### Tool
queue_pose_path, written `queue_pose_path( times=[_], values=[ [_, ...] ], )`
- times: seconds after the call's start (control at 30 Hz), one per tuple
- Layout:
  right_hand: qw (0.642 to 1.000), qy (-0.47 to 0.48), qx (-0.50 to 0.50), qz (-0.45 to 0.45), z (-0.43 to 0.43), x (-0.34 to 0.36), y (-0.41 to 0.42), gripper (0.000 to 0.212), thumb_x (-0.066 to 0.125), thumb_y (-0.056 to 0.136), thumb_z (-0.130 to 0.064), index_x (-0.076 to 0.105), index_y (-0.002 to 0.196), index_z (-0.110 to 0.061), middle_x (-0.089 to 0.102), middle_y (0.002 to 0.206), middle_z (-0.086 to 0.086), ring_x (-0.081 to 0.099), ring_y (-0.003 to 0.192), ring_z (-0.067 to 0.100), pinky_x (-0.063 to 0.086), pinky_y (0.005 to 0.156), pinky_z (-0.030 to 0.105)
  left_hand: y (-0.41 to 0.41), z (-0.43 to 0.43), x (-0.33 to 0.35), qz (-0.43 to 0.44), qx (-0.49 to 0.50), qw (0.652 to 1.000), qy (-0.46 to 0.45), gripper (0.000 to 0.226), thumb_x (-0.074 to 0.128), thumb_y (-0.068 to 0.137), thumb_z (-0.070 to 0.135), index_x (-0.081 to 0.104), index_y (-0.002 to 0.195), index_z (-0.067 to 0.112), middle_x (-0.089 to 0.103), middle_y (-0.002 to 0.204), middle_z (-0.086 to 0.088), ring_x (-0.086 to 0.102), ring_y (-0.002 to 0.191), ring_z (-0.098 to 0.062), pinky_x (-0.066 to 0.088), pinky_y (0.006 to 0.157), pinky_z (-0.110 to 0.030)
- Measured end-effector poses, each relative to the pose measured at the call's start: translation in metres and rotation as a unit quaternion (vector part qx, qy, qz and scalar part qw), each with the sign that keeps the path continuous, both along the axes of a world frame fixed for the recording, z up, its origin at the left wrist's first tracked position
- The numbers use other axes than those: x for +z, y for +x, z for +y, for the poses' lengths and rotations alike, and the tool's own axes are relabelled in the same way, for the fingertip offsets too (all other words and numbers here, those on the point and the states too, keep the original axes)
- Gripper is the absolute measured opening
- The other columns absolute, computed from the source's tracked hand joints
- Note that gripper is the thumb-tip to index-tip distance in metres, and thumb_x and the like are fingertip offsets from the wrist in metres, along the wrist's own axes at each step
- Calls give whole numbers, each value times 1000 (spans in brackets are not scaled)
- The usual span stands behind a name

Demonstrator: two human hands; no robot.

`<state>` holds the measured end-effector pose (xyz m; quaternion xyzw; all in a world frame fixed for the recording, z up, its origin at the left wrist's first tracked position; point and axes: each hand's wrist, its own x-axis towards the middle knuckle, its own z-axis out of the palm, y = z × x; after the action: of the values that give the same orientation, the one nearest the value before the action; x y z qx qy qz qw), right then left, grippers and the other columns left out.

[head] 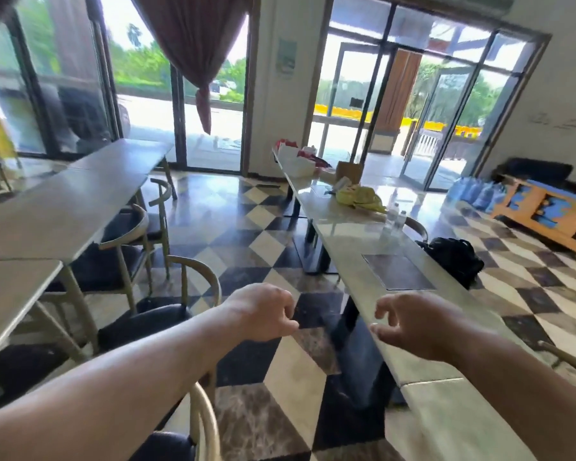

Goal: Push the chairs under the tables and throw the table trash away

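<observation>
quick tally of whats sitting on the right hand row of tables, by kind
clear plastic bottles: 3
yellow crumpled bag: 1
brown cardboard box: 1
white box: 1
red and white heap, too blurred to split: 1
total: 7

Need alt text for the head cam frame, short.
Two bare hands, the left hand and the right hand, reach forward empty over a checkered floor between two rows of tables. Chairs stand at the left tables; the right table holds a yellow bag, bottles and boxes.
</observation>
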<state>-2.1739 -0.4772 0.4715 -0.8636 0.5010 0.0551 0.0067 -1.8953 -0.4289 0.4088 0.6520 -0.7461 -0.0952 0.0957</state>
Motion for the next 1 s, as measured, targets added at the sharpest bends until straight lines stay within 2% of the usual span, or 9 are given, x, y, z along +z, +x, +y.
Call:
queue_pose_path(
  times=[0.13,0.27,0.4,0.53,0.63,0.73,0.83,0.93,1.0],
  values=[
    [998,6,60,-13,-70,-2,61,26,62,94,-62,65,98,-37,72,94,-12,67,85,10,57,81,37,48,-37,-4,34,51,998,12,31,64,100,52,74,114,26,68,93,15,67,84,-8,58,73,-23],
    [987,28,154,43,-122,-35,150,29,56,93,-64,45,76,-43,56,77,-15,58,77,11,51,72,32,108,-30,-27,31,132,990,41,32,64,100,54,70,116,27,68,95,14,67,86,-6,55,72,-24],
    [959,55,277,35,-147,-62,258,20,62,97,-55,52,89,-40,56,83,-13,58,82,15,47,73,33,172,10,-59,59,285,953,82,23,65,100,51,68,111,32,60,94,17,59,92,-6,44,73,-28],
    [906,79,414,42,-149,-109,355,23,54,98,-59,59,96,-36,61,85,-10,62,83,18,55,78,36,200,59,-106,69,444,885,120,19,64,97,55,66,105,38,67,101,14,62,94,-11,50,76,-32],
    [852,111,508,52,-141,-152,403,26,56,99,-57,64,99,-32,66,88,-8,62,82,17,53,76,35,189,85,-141,92,538,825,145,21,64,95,54,68,104,36,68,101,13,62,92,-11,48,72,-31],
    [797,159,582,42,-132,-195,424,25,62,96,-53,69,106,-32,70,97,-7,64,90,19,53,79,35,154,102,-171,111,629,751,166,23,60,94,59,68,98,38,68,95,17,63,89,-9,48,69,-31],
    [742,212,629,90,-129,-249,421,20,61,96,-51,66,101,-32,67,95,-9,64,90,18,51,75,35,103,105,-207,160,691,676,200,22,61,93,59,67,92,38,66,89,16,62,84,-8,57,80,-39],
    [699,242,651,171,-126,-310,408,25,55,94,-51,65,109,-34,67,103,-9,65,97,18,57,79,38,51,100,-249,223,724,611,230,18,63,96,54,66,99,37,68,92,15,64,83,-8,60,80,-40],
    [674,258,663,201,-122,-347,397,38,50,88,-56,61,119,-37,65,117,-6,61,114,23,57,89,42,19,98,-281,250,738,579,238,30,64,94,57,66,115,36,70,107,17,66,92,-8,59,83,-38]
  ],
)
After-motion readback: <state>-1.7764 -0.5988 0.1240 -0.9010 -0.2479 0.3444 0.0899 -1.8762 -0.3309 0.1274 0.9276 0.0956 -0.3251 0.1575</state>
